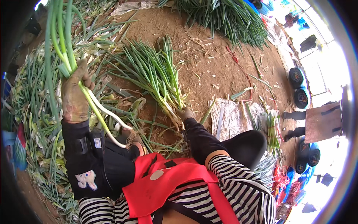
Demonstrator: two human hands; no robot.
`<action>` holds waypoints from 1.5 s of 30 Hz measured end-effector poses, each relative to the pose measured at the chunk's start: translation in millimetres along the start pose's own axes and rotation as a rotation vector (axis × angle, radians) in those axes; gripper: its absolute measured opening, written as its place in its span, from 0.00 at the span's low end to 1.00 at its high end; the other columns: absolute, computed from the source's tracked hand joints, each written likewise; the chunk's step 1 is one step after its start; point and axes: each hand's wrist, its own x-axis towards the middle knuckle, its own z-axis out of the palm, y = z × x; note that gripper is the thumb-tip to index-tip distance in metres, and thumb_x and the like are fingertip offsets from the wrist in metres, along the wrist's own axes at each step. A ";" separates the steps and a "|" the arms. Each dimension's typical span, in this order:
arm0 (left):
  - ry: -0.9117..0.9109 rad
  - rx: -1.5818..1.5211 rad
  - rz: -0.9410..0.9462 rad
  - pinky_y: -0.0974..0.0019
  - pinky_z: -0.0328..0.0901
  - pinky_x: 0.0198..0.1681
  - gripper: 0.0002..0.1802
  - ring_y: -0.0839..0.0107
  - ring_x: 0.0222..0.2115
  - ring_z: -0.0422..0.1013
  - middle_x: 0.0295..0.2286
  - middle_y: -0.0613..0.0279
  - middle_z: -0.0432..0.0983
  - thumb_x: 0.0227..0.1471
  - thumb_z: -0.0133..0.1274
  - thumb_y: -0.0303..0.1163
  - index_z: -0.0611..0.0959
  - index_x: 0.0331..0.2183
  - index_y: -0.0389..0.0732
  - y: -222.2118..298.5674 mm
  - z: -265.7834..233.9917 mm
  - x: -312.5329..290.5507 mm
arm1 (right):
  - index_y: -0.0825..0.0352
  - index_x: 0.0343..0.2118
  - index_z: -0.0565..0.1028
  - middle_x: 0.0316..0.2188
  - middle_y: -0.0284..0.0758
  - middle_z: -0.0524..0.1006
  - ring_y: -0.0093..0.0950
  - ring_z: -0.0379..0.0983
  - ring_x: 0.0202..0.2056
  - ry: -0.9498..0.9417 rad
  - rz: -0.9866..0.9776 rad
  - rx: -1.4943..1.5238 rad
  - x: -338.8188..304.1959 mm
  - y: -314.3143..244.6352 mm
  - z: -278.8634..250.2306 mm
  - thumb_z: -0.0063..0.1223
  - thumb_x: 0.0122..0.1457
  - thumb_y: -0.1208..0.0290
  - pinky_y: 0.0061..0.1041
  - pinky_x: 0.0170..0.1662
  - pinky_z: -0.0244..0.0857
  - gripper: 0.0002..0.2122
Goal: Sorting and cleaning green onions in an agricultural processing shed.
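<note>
My left hand (75,91), in a soiled glove, is raised at the left and closed around a few green onions (97,111). Their green leaves point up past the top edge, and the white stalks with stringy roots hang toward my lap. Ahead of me a loose bunch of green onions (154,72) lies on the soil, leaves pointing away. My right hand (185,113) is closed at the white root end of that bunch; its fingertips are partly hidden among the stalks.
Discarded leaves (33,97) cover the ground on the left. A large green onion pile (227,18) lies at the far side. To the right are a pale sheet (233,117), a tied bundle (273,130), red twine (242,71) and a person (320,121) standing.
</note>
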 end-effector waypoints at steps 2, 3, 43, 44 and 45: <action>-0.016 0.005 -0.005 0.76 0.52 0.24 0.19 0.83 0.19 0.54 0.20 0.75 0.59 0.51 0.53 0.32 0.75 0.44 0.34 -8.5 1.3 -2.7 | 0.68 0.38 0.77 0.36 0.45 0.78 0.39 0.74 0.41 -0.021 -0.008 0.022 7.3 1.5 -3.9 0.56 0.47 0.52 0.33 0.46 0.65 0.22; -0.014 0.014 -0.010 0.76 0.51 0.24 0.19 0.83 0.19 0.54 0.19 0.75 0.59 0.51 0.53 0.32 0.75 0.45 0.34 -12.0 5.3 -4.5 | 0.67 0.38 0.77 0.36 0.45 0.78 0.38 0.74 0.40 -0.034 0.006 0.100 12.5 2.4 -7.6 0.56 0.48 0.54 0.32 0.45 0.65 0.21; -0.324 -0.277 -0.219 0.73 0.65 0.22 0.10 0.77 0.19 0.66 0.26 0.63 0.75 0.50 0.57 0.32 0.76 0.33 0.38 -53.1 66.7 2.1 | 0.67 0.38 0.71 0.26 0.28 0.71 0.20 0.67 0.24 -0.905 -0.521 1.583 -110.9 -185.4 -171.8 0.47 0.61 0.63 0.21 0.30 0.66 0.11; -0.306 -0.282 -0.216 0.73 0.66 0.23 0.09 0.78 0.20 0.66 0.27 0.63 0.75 0.50 0.56 0.32 0.76 0.33 0.39 -52.7 57.8 6.8 | 0.67 0.37 0.71 0.25 0.28 0.70 0.20 0.66 0.24 -0.918 -0.523 1.484 -111.5 -183.2 -173.8 0.46 0.62 0.62 0.21 0.30 0.66 0.12; -0.283 -0.281 -0.210 0.72 0.66 0.23 0.09 0.78 0.20 0.66 0.28 0.63 0.74 0.51 0.55 0.33 0.76 0.33 0.39 -51.7 48.4 11.4 | 0.67 0.37 0.72 0.26 0.27 0.70 0.17 0.66 0.25 -0.880 -0.620 1.259 -113.5 -175.6 -178.7 0.49 0.60 0.58 0.19 0.29 0.64 0.14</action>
